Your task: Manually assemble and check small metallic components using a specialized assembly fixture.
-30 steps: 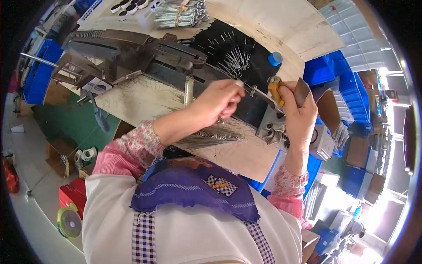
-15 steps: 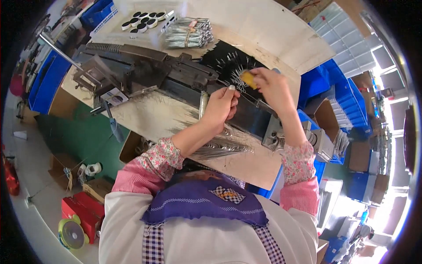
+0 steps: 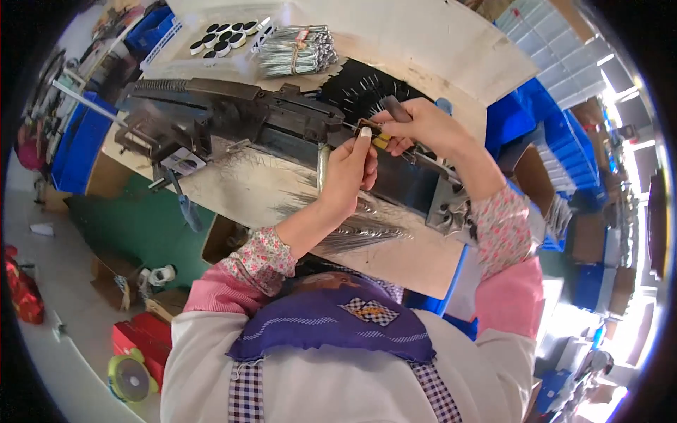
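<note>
My right hand [image 3: 431, 130] grips a yellow tool [image 3: 381, 141] at upper centre; my left hand [image 3: 348, 173] curls closed just beside it, its contents hidden. A slip could nip that thumb; a low sleeve [image 3: 264, 261] might snag the wires [image 3: 370, 233] at centre.

Workshop: metal bench machine [image 3: 288, 113], bundled rods [image 3: 290, 55], blue bins [image 3: 519, 113].

Over the dark metal machine [image 3: 297, 116] I see the right hand [image 3: 427, 130] gripping a yellow block [image 3: 381, 140], the left hand [image 3: 349, 169] curled just beside it. Across the machine from the worker [image 3: 338, 388] lie banded metal rods [image 3: 300, 53]; on the worker's side, fanned wires [image 3: 363, 236].
</note>
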`<state>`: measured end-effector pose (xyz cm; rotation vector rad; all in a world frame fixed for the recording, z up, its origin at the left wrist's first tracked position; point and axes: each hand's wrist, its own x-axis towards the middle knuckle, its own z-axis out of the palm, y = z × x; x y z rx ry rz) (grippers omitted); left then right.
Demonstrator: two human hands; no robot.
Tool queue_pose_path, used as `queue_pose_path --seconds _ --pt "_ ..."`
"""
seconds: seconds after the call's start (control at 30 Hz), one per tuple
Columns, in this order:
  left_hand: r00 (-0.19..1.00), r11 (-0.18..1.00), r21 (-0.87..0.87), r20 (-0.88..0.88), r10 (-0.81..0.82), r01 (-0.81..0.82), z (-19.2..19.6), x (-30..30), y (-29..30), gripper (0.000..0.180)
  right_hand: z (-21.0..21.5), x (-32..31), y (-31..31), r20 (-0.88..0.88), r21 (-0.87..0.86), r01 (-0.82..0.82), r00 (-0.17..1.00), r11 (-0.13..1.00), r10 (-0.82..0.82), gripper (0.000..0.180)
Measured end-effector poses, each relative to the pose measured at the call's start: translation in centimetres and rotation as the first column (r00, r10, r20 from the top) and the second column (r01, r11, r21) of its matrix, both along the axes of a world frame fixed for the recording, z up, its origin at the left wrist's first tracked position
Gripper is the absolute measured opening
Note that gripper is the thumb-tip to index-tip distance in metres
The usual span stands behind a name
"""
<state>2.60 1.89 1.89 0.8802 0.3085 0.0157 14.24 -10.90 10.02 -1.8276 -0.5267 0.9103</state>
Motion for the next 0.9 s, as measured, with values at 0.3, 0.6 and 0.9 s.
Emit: queue_pose_path --seconds 0.3,0.6,0.9 --pt "0.990 0.783 -0.611 0.009 -0.141 0.117 3.0 0.5 1.0 0.081 1.0 -0.5 -0.4 0.704 -0.266 0.007 0.685 0.964 0.189 0.030" --pt "0.972 0.731 -0.641 0.161 -0.171 0.235 1.2 -0.4 2.9 0.070 -0.6 -6.4 1.9 0.967 -0.077 0.139 0.252 0.987 0.040 0.031" --pt "0.992 0.787 -0.606 0.105 -0.064 0.115 2.3 -1.2 2.7 0.072 -1.0 -4.2 1.4 0.912 -0.033 0.109 0.409 0.994 -0.015 0.015"
